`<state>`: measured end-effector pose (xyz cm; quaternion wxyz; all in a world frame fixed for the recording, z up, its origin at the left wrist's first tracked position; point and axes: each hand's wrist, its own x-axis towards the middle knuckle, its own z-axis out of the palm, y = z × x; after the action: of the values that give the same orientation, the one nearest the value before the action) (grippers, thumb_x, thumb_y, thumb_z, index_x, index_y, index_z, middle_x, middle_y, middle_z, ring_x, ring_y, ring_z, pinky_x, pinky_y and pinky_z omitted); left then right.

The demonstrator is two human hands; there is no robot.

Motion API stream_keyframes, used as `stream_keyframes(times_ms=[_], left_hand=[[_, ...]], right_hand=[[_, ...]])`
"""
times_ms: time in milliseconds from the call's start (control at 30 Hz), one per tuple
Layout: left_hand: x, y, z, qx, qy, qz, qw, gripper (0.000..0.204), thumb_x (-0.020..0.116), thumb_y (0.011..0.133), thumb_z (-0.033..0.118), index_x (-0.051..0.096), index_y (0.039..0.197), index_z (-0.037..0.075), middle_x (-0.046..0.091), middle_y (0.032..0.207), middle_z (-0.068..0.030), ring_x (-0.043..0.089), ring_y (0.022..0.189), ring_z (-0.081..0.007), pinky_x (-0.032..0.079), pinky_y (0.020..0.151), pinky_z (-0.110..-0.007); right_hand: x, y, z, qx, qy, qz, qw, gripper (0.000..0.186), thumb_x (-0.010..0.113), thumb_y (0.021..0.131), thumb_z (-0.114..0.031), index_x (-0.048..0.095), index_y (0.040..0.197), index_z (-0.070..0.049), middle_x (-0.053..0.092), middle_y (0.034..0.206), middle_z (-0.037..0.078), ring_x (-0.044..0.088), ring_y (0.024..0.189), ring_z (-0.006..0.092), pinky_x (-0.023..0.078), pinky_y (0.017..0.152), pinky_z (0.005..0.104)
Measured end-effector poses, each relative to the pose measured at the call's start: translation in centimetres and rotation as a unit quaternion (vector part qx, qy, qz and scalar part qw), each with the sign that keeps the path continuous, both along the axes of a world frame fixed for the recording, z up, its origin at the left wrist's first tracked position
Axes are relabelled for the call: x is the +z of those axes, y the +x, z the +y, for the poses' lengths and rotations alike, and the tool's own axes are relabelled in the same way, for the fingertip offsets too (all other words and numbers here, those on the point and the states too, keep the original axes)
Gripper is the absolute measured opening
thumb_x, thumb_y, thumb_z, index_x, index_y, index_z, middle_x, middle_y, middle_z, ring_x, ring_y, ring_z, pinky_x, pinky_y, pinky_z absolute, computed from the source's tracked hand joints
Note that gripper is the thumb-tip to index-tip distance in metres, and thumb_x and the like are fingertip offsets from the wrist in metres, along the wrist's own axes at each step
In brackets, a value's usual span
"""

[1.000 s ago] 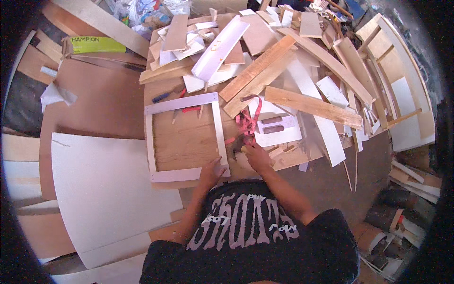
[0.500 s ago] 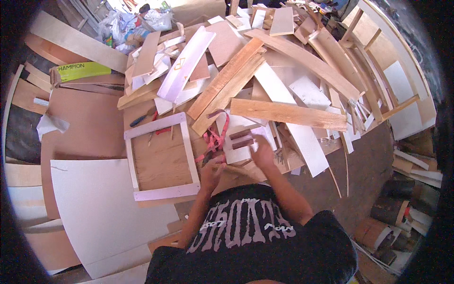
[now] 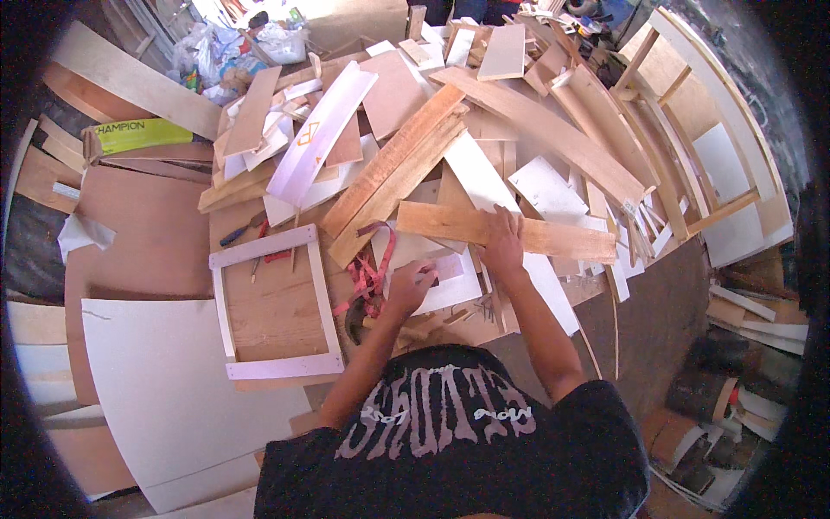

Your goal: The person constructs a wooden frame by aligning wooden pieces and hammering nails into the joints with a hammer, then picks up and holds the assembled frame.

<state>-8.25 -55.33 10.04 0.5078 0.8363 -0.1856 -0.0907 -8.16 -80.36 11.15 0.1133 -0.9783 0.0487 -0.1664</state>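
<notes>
My right hand (image 3: 504, 244) is closed over a bare wooden plank (image 3: 445, 222) lying across the heap of boards; its fingers reach the plank's far edge. Lower and to the left, my left hand (image 3: 409, 288) has its fingers curled above a white board (image 3: 458, 292) with a pinkish strip on it. What those fingers hold, if anything, is hidden; a bit of dark brown shows beside them. A tangled pink-red band (image 3: 370, 275) lies left of that hand, with a dark curved tool (image 3: 354, 325) below it. Farther left lies a rectangular frame of pale strips (image 3: 328, 316).
Loose boards and planks (image 3: 393, 173) are heaped across the table's far side. A blue-handled tool (image 3: 233, 236) lies behind the frame. A large white sheet (image 3: 173, 389) stands at the near left. Wooden framing (image 3: 683, 82) leans at the right, and plastic bags (image 3: 281, 41) lie at the far left.
My right hand has moved up and right from the small brown blocks onto the plank, which has shifted slightly toward me. My left hand has moved from beside the band to the white board.
</notes>
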Motion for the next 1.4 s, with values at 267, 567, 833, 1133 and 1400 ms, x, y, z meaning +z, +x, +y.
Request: stream_keyframes(times_ms=[267,567,833,1133,1400], left_hand=[[-1.9,-3.4,4.0,0.058,0.022,0.008,0.998,0.032,0.071,0.092,0.024,0.07,0.118,0.005,0.073,0.11,-0.0159,0.071,0.097,-0.0267,0.054,0.088,-0.035],[0.9,-8.3,10.3,0.207,-0.07,0.123,0.968,0.036,0.071,0.094,0.026,0.068,0.118,-0.001,0.074,0.108,-0.0143,0.071,0.097,-0.0205,0.054,0.088,-0.032],[-0.9,-12.5,15.8,0.311,-0.035,0.134,0.94,0.035,0.071,0.094,0.027,0.07,0.117,0.001,0.075,0.106,-0.0141,0.072,0.097,-0.0215,0.055,0.087,-0.033],[-0.1,-15.4,27.9,0.316,-0.036,0.12,0.94,0.033,0.072,0.092,0.027,0.072,0.116,0.004,0.076,0.101,-0.0132,0.073,0.089,-0.0214,0.056,0.083,-0.034],[-4.3,-15.6,43.4,0.433,0.169,-0.088,0.881,0.05,0.075,0.086,0.025,0.063,0.13,0.005,0.065,0.121,-0.0221,0.058,0.117,-0.0402,0.044,0.103,-0.049]], right_hand=[[2.0,-0.6,1.7,0.045,0.001,0.107,0.993,0.078,0.087,0.067,-0.03,0.055,0.138,-0.018,0.052,0.136,0.01,0.045,0.133,0.028,0.023,0.113,0.0572],[5.1,-4.9,10.9,0.176,0.061,0.09,0.978,0.085,0.088,0.064,-0.025,0.054,0.142,-0.017,0.05,0.136,0.012,0.045,0.132,0.0286,0.024,0.113,0.0538],[2.3,-3.8,15.6,0.276,0.019,0.113,0.954,0.083,0.086,0.065,-0.021,0.054,0.141,-0.019,0.049,0.138,0.012,0.045,0.134,0.0286,0.023,0.112,0.0583],[-2.0,-2.6,20.0,0.147,-0.08,0.176,0.97,0.071,0.066,0.077,-0.002,0.05,0.143,-0.02,0.041,0.152,0.011,0.033,0.146,0.0316,0.017,0.115,0.0667],[-3.8,-9.5,34.8,0.082,0.155,0.215,0.961,0.064,0.072,0.082,-0.026,0.052,0.138,-0.005,0.055,0.136,0.021,0.057,0.12,0.0411,0.047,0.099,0.0489]])
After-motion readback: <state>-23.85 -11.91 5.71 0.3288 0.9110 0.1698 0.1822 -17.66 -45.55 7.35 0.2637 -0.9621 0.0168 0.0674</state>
